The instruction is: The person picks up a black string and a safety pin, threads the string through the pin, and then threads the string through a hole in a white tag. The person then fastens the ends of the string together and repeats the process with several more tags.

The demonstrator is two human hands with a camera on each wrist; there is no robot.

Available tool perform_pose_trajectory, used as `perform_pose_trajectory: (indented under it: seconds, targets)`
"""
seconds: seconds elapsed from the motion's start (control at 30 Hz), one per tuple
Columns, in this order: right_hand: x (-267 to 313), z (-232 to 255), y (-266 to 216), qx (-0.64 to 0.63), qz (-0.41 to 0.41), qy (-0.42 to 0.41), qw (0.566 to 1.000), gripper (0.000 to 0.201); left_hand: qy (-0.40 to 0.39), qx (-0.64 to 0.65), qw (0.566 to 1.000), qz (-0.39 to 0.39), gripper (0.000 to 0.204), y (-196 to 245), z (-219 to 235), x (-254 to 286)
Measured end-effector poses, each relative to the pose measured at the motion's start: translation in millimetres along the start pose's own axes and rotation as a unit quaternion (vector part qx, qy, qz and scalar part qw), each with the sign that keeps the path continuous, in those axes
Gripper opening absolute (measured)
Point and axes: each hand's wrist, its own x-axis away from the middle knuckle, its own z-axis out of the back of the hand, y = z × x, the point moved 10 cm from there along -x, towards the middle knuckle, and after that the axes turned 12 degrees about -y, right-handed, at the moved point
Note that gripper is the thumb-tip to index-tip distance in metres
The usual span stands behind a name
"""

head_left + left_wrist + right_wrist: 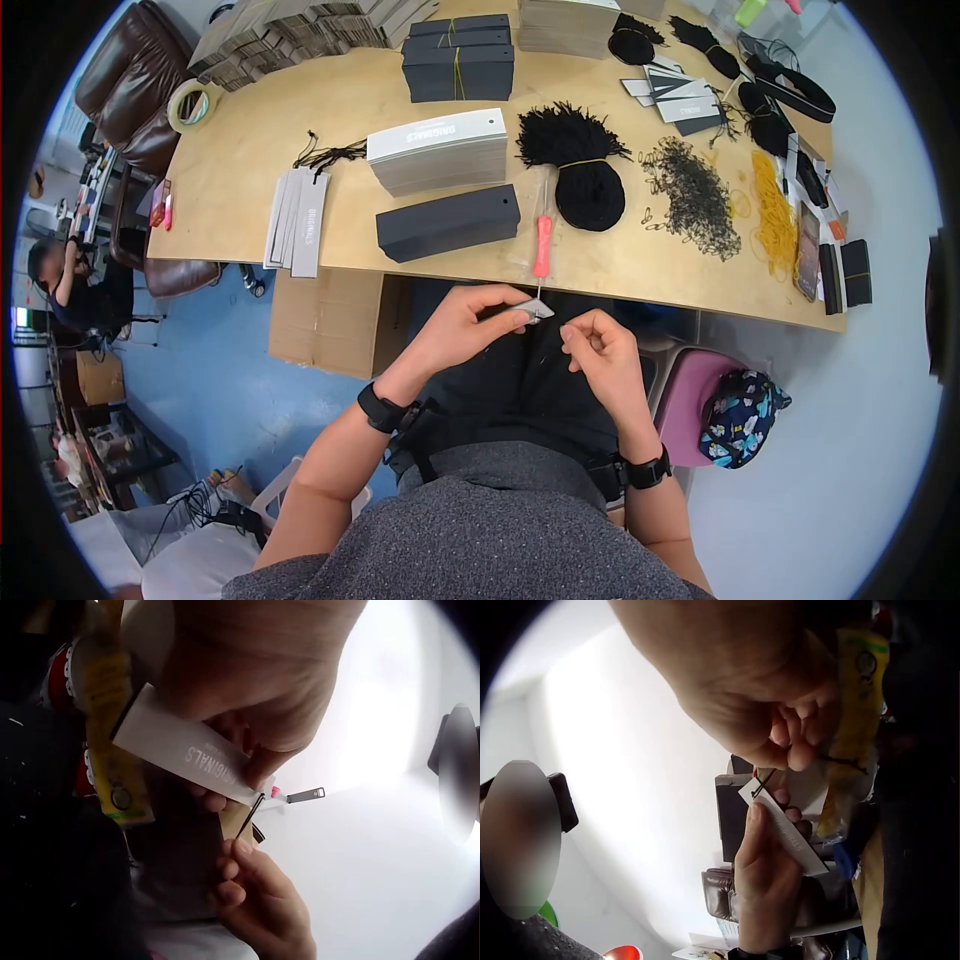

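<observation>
While the left hand [470, 325] clamps thumb and fingers on a pale tag [169, 739], the right hand [612, 360] has thumb and fingertips together on a black cord [250, 816]. Tag sits between both hands, just off the table [220, 200] edge; cord meets its near end. Left grip leaves that end uncovered, probably so the right fingers can work there; cord looks drawn out to keep it in line. Pink tool [542, 247] lies ahead of the left fingers, shaft towards them, likely for easy reach. Dark stack [447, 222] and cord bundle [590, 195] are beyond the fingers, seemingly grouped by kind. Left palm hides part of the tag; right fingers cover some cord. Can't tell if cord goes through a hole. Small print blurred.
</observation>
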Motion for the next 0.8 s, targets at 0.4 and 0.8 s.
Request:
perform_pose_trajectory:
  seconds: [0.4, 0.8]
  targets:
    - [19, -43, -13, -0.062, -0.056, -0.185, 0.979, 0.016, -0.027, -0.089, 0.995, -0.033, 0.016, 29, -23, 35]
    - [9, -22, -94, 0.094, 0.122, -0.127, 0.980, 0.027, -0.009, -0.167, 0.985, -0.048, 0.023, 70, -15, 40]
